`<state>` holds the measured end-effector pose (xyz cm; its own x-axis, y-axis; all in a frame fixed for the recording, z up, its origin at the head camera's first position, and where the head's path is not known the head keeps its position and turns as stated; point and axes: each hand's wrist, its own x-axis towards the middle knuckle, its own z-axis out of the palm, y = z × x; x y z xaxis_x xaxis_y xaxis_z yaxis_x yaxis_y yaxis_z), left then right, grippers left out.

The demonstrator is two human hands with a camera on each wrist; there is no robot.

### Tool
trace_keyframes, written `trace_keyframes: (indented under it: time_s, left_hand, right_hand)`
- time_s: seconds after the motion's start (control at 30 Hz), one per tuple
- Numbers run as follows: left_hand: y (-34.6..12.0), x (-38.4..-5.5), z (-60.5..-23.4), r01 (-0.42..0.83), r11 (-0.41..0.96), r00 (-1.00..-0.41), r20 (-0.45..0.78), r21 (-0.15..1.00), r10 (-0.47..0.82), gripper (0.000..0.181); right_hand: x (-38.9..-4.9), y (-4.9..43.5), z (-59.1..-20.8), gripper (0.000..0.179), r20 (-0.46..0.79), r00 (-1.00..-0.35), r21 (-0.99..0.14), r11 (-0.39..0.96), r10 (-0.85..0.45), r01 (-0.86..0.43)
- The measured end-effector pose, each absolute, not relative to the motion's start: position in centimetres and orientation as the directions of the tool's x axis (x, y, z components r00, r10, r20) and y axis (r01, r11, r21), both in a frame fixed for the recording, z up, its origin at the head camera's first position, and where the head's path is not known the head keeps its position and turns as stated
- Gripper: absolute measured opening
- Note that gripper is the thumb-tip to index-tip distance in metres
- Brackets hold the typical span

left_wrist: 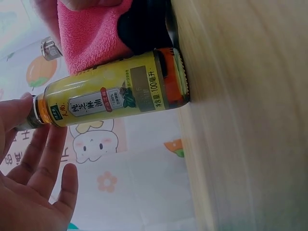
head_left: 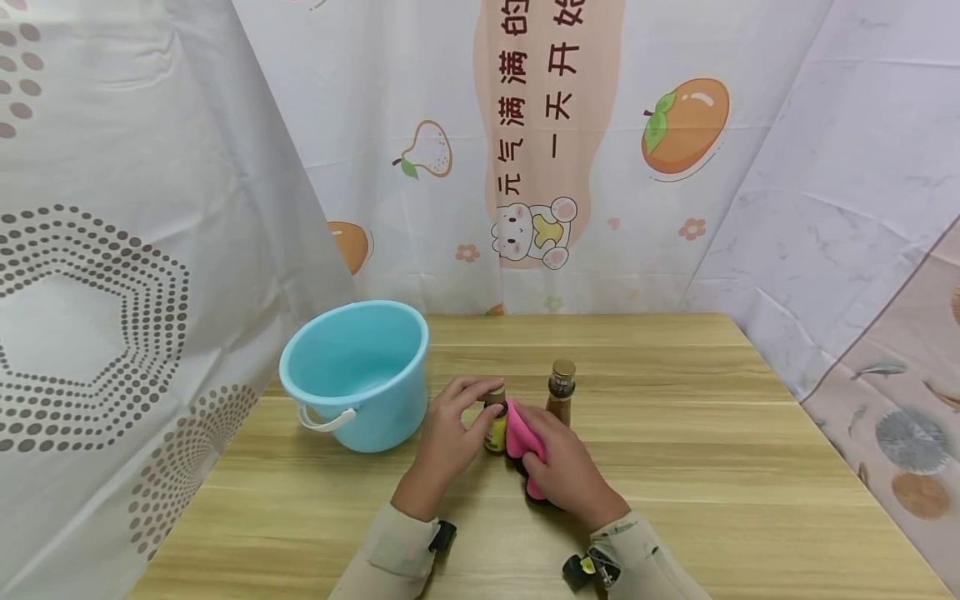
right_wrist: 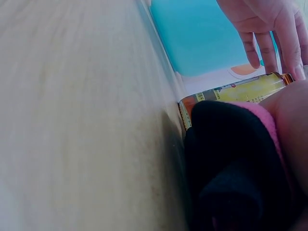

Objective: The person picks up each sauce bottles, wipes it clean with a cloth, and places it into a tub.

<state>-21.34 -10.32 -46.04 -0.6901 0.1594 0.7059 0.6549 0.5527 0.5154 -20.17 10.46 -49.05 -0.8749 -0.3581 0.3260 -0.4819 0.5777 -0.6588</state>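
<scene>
A small sesame oil bottle (head_left: 496,435) with a yellow label stands upright on the table. My left hand (head_left: 448,427) pinches it at the cap between thumb and fingers; in the left wrist view the thumb and fingertips meet around the bottle's neck (left_wrist: 42,110), the other fingers spread. In my right hand (head_left: 564,463) is a folded cloth (left_wrist: 94,38), pink and fluffy on one side and black on the other. The cloth lies against the bottle's side. Its black side (right_wrist: 236,149) fills much of the right wrist view and hides part of the bottle.
Just behind the right hand stands a second, brown bottle (head_left: 561,398) with a tan cap. To the left is a light blue bucket (head_left: 401,408) with a white handle (head_left: 327,423). A printed curtain (head_left: 435,208) hangs behind the wooden table (head_left: 720,467).
</scene>
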Motion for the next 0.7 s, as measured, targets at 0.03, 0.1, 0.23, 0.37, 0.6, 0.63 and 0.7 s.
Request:
trace_keyframes:
  time_s: [0.03, 0.1, 0.23, 0.37, 0.6, 0.63, 0.7]
  left_hand:
    - [-10.32, -21.35, -46.04, 0.654, 0.555, -0.689, 0.707, 0.513, 0.159, 0.035]
    - [-10.32, -21.36, -46.04, 0.654, 0.56, -0.688, 0.708, 0.509, 0.159, 0.035]
    - [-10.32, -21.35, -46.01, 0.654, 0.565, -0.685, 0.711, 0.503, 0.16, 0.034]
    - [-10.39, -21.42, -46.02, 0.661, 0.563, -0.678, 0.717, 0.497, 0.163, 0.035]
    - [-10.56, -21.41, -46.08, 0.672, 0.553, -0.672, 0.719, 0.492, 0.178, 0.035]
    - [-10.57, -21.39, -46.04, 0.674, 0.549, -0.672, 0.718, 0.493, 0.18, 0.035]
    - [-10.58, -21.37, -45.95, 0.678, 0.54, -0.674, 0.716, 0.498, 0.185, 0.035]
  right_hand:
    - [-20.14, 10.45, -49.03, 0.076, 0.323, -0.877, -0.659, 0.58, -0.357, -0.479]
    - [-20.13, 10.43, -48.99, 0.076, 0.323, -0.877, -0.659, 0.58, -0.357, -0.479]
    - [-20.12, 10.41, -49.03, 0.076, 0.348, -0.867, -0.646, 0.578, -0.357, -0.498]
    - [-20.19, 10.43, -49.2, 0.079, 0.401, -0.843, -0.62, 0.572, -0.358, -0.537]
    - [-20.18, 10.39, -49.37, 0.083, 0.512, -0.787, -0.588, 0.528, -0.344, -0.613]
    - [-20.17, 10.38, -49.36, 0.083, 0.526, -0.779, -0.585, 0.519, -0.341, -0.623]
    - [-20.16, 10.39, -49.34, 0.084, 0.547, -0.766, -0.581, 0.506, -0.338, -0.638]
